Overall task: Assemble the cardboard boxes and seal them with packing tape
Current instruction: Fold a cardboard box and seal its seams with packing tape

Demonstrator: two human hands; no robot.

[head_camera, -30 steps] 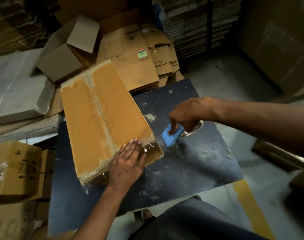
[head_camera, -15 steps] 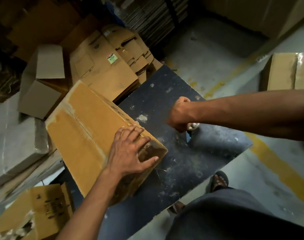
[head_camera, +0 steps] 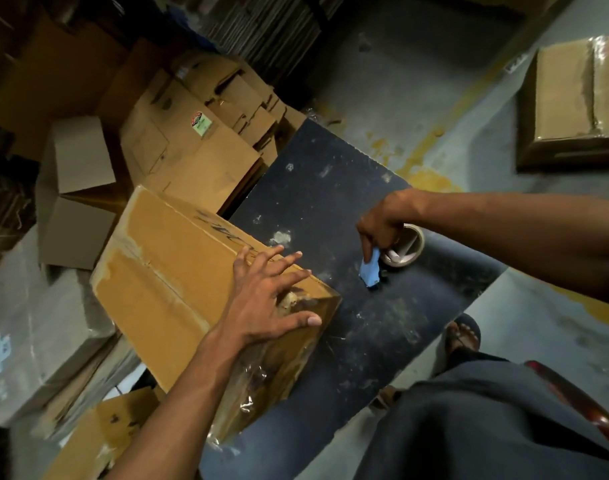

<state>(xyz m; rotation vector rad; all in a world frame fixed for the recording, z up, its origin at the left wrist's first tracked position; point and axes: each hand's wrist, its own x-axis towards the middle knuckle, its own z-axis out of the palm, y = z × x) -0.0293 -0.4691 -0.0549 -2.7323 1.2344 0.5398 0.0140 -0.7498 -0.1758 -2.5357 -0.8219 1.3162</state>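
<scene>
At the bottom right of the frame a dark trouser leg [head_camera: 469, 427] is seen, with a sandalled foot [head_camera: 462, 336] just above it on the grey floor [head_camera: 434, 81]. Low in the middle, the left hand [head_camera: 266, 299] is laid on the near corner of the cardboard box [head_camera: 164, 278]; its fingers are spread wide and straight, the thumb pressed along the near edge. Clear tape [head_camera: 254, 393] is seen crinkled over that end of the box, shining down its near side. The box is tilted, its near end set on the dark table [head_camera: 331, 188], its far end hanging out past the table's left edge.

To the right of centre, the right hand [head_camera: 382, 223] is held over the table, fingers curled down and pinching a small blue cutter [head_camera: 370, 270], whose lower end is close to the tabletop. A tape roll [head_camera: 405, 249] is seen just beside the cutter, partly hidden under the hand; whether it is gripped as well cannot be told.

Further off, at the left, an open grey-lined box [head_camera: 78, 188] is seen on the floor. Above the centre, flattened cartons [head_camera: 192, 150] are stacked, one marked with a green sticker [head_camera: 201, 124]. In the upper right corner a sealed box [head_camera: 573, 98] is seen on the floor, well apart from the table.
</scene>
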